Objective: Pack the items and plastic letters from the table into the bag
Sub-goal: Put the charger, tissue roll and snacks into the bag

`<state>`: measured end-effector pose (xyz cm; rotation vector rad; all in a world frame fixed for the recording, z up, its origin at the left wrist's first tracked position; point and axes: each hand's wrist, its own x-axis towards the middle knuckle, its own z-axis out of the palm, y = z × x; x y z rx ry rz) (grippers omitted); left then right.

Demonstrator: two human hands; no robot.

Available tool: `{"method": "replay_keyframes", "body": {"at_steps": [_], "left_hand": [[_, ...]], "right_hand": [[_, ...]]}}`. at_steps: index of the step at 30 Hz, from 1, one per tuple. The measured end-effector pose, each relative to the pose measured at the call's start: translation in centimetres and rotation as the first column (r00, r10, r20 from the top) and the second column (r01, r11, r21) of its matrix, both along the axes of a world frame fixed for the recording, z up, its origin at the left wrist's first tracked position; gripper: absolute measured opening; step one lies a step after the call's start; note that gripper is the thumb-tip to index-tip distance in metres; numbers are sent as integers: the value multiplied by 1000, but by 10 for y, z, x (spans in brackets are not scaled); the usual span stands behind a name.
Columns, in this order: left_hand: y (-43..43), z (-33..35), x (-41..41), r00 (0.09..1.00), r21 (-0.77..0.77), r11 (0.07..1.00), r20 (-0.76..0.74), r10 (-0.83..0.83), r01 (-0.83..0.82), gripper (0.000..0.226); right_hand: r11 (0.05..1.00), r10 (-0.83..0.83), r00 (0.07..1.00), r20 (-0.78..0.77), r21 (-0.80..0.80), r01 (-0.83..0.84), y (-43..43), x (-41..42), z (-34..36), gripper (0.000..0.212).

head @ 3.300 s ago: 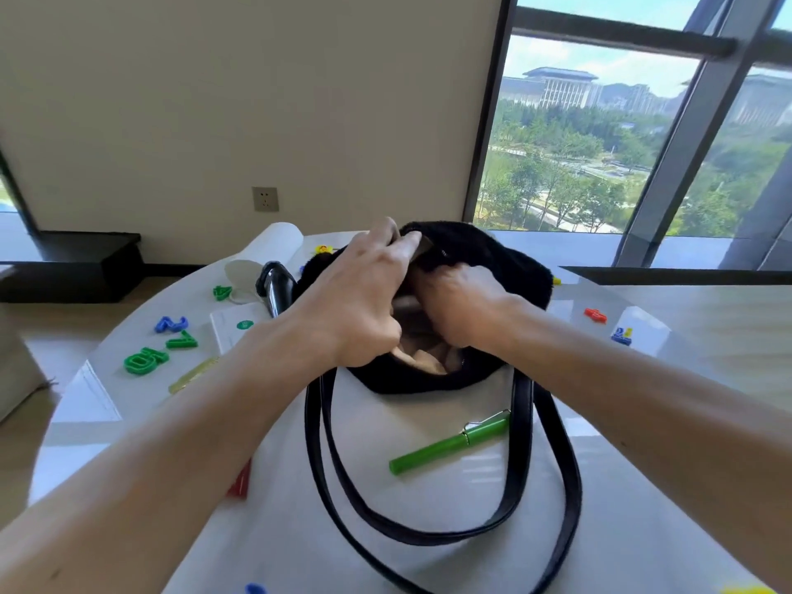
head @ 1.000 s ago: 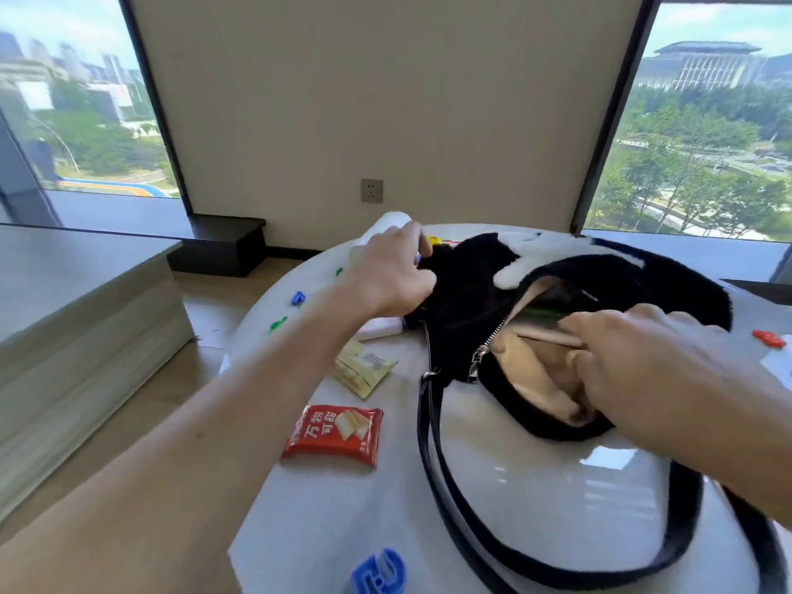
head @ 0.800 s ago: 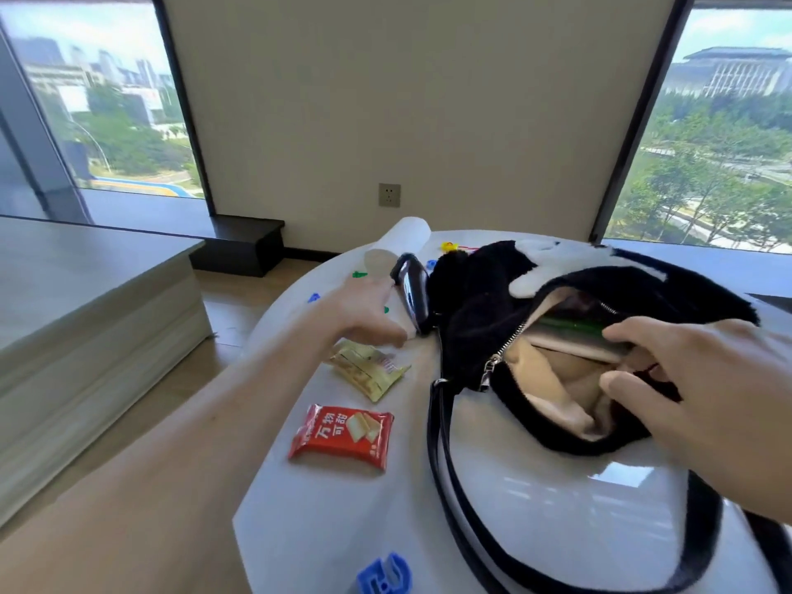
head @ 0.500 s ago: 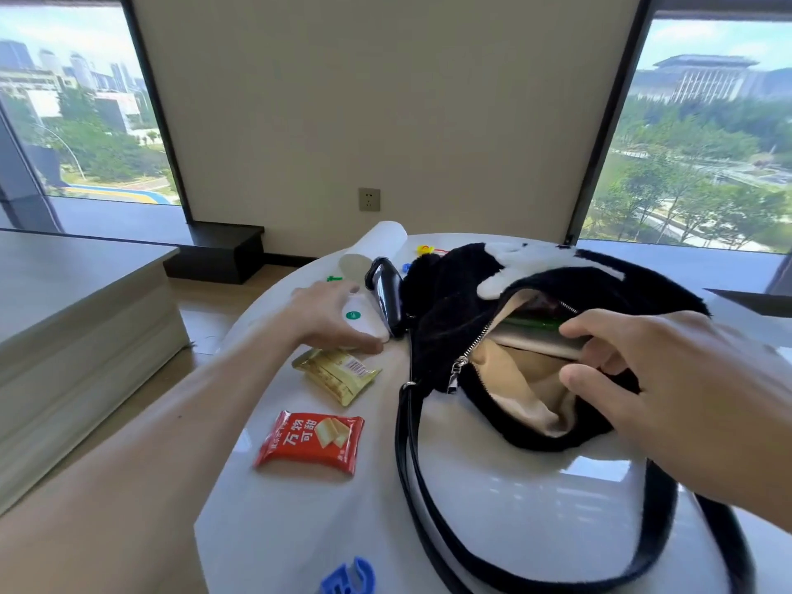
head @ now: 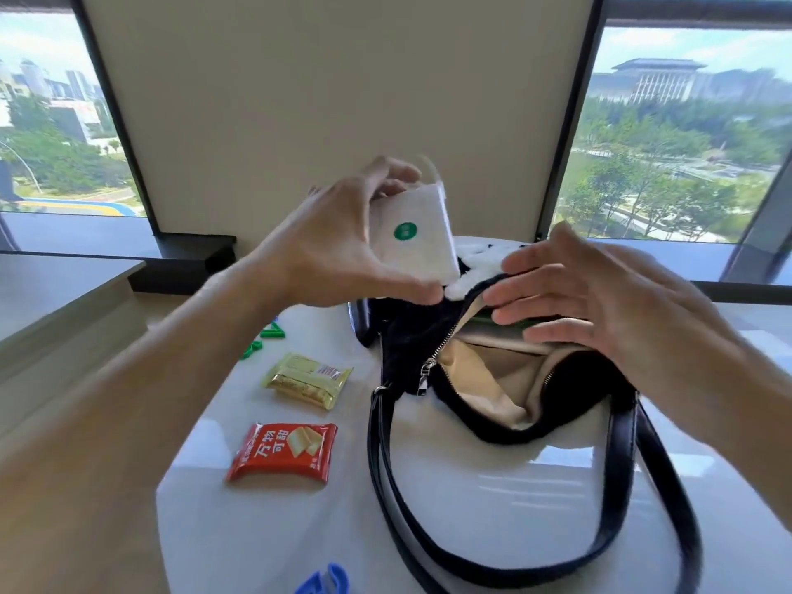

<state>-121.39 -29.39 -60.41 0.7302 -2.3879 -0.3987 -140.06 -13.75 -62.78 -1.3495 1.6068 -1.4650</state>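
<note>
Up it went: our left hand held the white tissue pack in the air, thumb under its lower edge and fingers curled over the top, the green dot facing us. The pack hung above the far left end of the bag without touching it. Our right hand hovered over the bag's open mouth, fingers straight and spread, holding nothing; whether its fingertips touched the rim we could not tell. The two hands were close but apart.

The black furry bag lay unzipped on the white table. Its beige lining showed, the zipper pull dangled at the left end, and the black straps looped toward us. Left of the bag on the table sat a yellow snack packet and, nearer us, a red snack packet. Green plastic letters lay further back, and a blue plastic letter peeked in at the bottom edge.
</note>
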Motion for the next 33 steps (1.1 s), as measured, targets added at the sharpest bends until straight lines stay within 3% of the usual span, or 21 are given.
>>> {"method": "replay_keyframes", "body": {"at_steps": [2,4,7,9,12,14,16,18,20,23,27,30,33], "left_hand": [[29,-2,-21,989,-110,983,-9,-150,148,105],[49,-8,-38,972,-212,954,-47,-229,214,106],[59,-16,-57,963,-325,917,-57,-263,231,108],[55,-23,-65,971,-301,930,-46,-236,212,101],[38,-42,-66,994,-301,954,-99,-36,5,51],[28,-58,-63,994,-349,936,81,71,-39,29],[24,-74,-60,949,-336,941,308,66,44,13],[21,-84,-61,894,-391,916,437,101,87,16],[16,-84,-62,915,-401,916,380,133,33,20],[13,-72,-64,990,-302,953,128,60,-18,14],[15,-63,-69,997,-206,976,41,73,-63,26],[15,-64,-71,994,-179,978,19,111,-105,31],[16,-61,-73,989,-213,967,18,148,-141,37]], "right_hand": [[995,93,954,285,-45,-84,-1,-2,4,50],[992,102,946,307,-99,-74,1,-5,4,41],[982,-60,991,119,-171,80,5,-13,3,24],[949,-234,972,-25,-221,223,7,-23,5,21],[857,-499,826,-263,-289,426,10,-43,10,24],[854,-512,798,-318,-288,433,12,-53,11,21],[909,-414,819,-398,-227,349,11,-56,6,15],[960,-278,797,-536,-165,224,7,-52,0,10],[985,-170,721,-671,-116,124,-1,-47,-9,14],[996,-81,632,-771,-44,75,-14,-39,-28,25],[983,-181,510,-841,-157,91,-32,-43,-52,22],[968,-213,371,-904,-144,205,-49,-47,-61,17],[932,-152,176,-973,-81,353,-68,-45,-66,27]]}}
